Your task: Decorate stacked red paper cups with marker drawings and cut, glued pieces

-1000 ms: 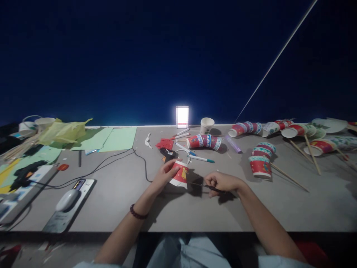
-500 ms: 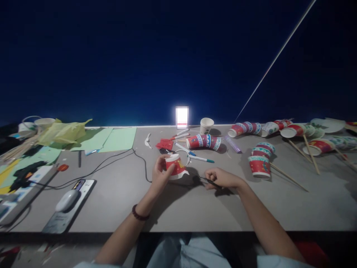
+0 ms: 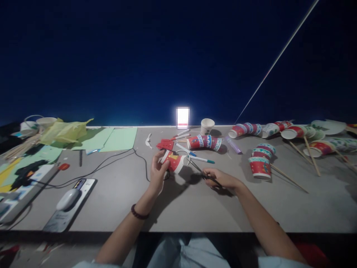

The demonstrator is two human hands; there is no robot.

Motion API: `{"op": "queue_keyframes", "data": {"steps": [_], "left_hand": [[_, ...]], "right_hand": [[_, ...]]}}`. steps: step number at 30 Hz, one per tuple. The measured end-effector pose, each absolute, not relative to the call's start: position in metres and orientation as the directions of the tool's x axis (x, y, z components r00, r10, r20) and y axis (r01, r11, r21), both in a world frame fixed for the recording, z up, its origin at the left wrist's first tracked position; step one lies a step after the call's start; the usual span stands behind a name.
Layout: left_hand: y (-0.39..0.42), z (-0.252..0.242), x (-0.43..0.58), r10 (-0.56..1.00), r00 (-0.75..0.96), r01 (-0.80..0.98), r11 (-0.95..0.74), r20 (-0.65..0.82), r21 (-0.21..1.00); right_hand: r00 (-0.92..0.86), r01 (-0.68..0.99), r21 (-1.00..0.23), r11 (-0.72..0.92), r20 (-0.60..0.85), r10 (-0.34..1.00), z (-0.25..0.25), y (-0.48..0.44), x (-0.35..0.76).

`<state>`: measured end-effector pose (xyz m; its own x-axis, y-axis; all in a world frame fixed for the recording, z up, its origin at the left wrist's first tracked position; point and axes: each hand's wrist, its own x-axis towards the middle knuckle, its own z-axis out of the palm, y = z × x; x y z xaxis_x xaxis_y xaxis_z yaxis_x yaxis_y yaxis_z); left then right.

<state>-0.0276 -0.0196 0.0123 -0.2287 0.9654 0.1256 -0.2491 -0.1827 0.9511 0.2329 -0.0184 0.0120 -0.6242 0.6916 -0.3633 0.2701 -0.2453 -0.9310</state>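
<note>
My left hand (image 3: 156, 172) grips a red paper cup (image 3: 174, 162), tilted on its side above the grey table (image 3: 195, 208), its white rim toward the right. My right hand (image 3: 220, 178) is closed on black scissors (image 3: 201, 173), whose blades point up-left toward the cup's rim. A dark bead bracelet (image 3: 138, 213) sits on my left wrist. Just behind the cup lie red paper pieces (image 3: 165, 144) and a black glue gun partly hidden by my fingers.
Behind the cup are marker pens (image 3: 201, 159), a lying stack of patterned cups (image 3: 205, 142) and a white cup (image 3: 207, 126). More cups (image 3: 260, 162) and wooden sticks (image 3: 290, 178) lie right. A cable (image 3: 111, 163), power strip (image 3: 67, 203) and green paper (image 3: 117, 138) lie left.
My left hand lifted the cup off the table and tipped it onto its side. My right hand swung the scissors up toward the cup's rim.
</note>
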Motion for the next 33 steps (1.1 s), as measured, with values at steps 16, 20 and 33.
{"op": "queue_keyframes", "data": {"steps": [16, 20, 33], "left_hand": [[-0.029, 0.014, -0.016, 0.986, -0.02, -0.203, -0.164, 0.164, 0.965], [-0.033, 0.008, -0.01, 0.978, 0.13, -0.101, -0.153, 0.166, 0.983], [-0.045, 0.008, 0.0, 0.962, 0.268, 0.046, -0.057, 0.043, 0.997]], "right_hand": [[-0.319, 0.026, -0.965, -0.26, -0.254, 0.913, 0.015, -0.018, 0.219], [-0.255, -0.156, -0.952, -0.264, -0.219, 0.942, 0.013, -0.016, 0.211], [-0.222, -0.024, -0.995, -0.099, -0.092, 0.971, 0.002, -0.02, 0.207]]}}
